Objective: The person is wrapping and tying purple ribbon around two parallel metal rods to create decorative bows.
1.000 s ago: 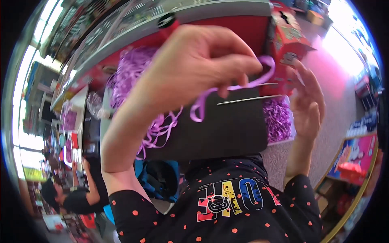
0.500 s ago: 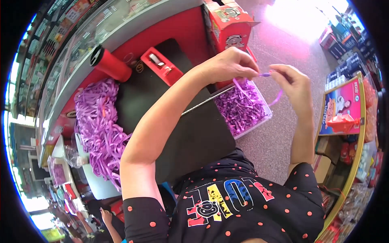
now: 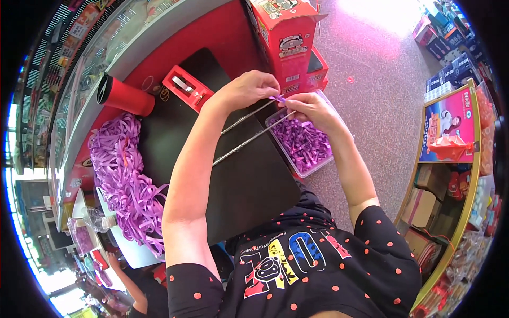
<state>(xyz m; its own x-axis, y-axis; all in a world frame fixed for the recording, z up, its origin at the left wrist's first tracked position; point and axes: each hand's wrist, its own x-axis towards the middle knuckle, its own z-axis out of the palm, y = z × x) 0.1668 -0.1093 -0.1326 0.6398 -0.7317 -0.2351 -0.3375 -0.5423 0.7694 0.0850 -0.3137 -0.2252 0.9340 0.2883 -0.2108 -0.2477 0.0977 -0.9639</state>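
Both hands, lowered from near the camera, now meet above the clear tray (image 3: 302, 146): left hand (image 3: 252, 87) and right hand (image 3: 313, 108) fingers pinched shut on one purple ribbon piece (image 3: 278, 98), two metal rods (image 3: 249, 130) beneath.

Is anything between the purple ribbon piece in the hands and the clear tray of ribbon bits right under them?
Nothing visible. Both the left hand and right hand pinch the purple ribbon piece over the clear tray. The two metal rods slant away toward the black mat, beside that path.

Both forearms reach forward, bare to the elbows. The left hand (image 3: 253, 89) and right hand (image 3: 313, 108) meet, fingertips pinched together.
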